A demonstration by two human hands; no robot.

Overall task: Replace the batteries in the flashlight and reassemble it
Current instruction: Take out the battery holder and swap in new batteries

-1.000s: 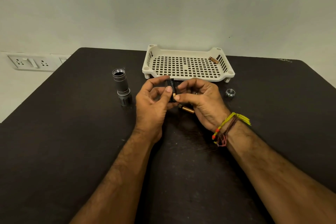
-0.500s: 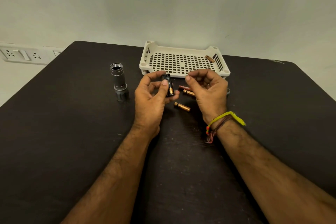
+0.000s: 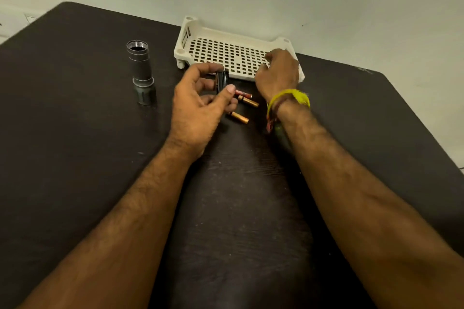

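Fingers of my left hand [image 3: 198, 105] pinch the black battery holder [image 3: 221, 81] above three loose batteries [image 3: 238, 117]; my right hand [image 3: 277, 70] reaches into the far white tray [image 3: 200, 35], grip unclear.

No readable text anywhere in view.

The batteries [image 3: 243, 101] lying on the dark surface [image 3: 75, 133] carry copper, black and red wrappers, but any printing on them is too small and blurred to make out. The black battery holder [image 3: 222, 81] shows no legible marking, and neither does the grey flashlight body [image 3: 141, 71] standing upright, nor the white perforated tray [image 3: 226, 55]. The wall carries no sign or label that can be read.
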